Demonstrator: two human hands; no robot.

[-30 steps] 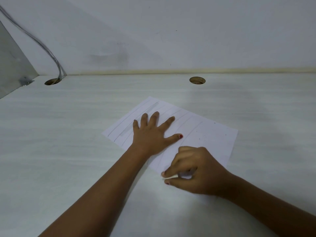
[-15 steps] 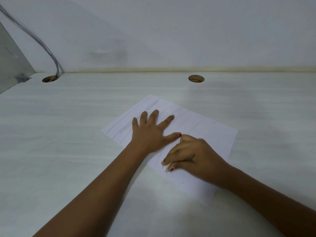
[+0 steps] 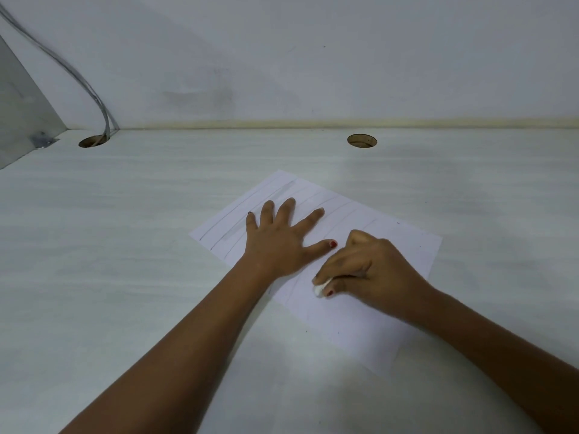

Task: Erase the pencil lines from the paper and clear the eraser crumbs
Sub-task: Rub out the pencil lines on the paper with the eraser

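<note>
One sheet of paper (image 3: 404, 255) lies skewed on the counter (image 3: 125, 245), and I count roughly six or seven faint pencil lines (image 3: 238, 211) on its far-left half; the half nearer me looks bare apart from a few dark specks that may be crumbs. A single white eraser (image 3: 320, 289) sits on the sheet near its middle, pinched between the thumb and fingertips of my right hand (image 3: 369, 270). My left hand (image 3: 282, 242) lies flat, fingers spread, pressing the paper down over the lined part. I judge the erasing step is under way and far from finished. The next stroke calls for steady downward pressure from the left hand so the sheet does not buckle. Two round holes (image 3: 362, 140) sit in the counter by the wall, one with cables (image 3: 94, 98) running through it.
</note>
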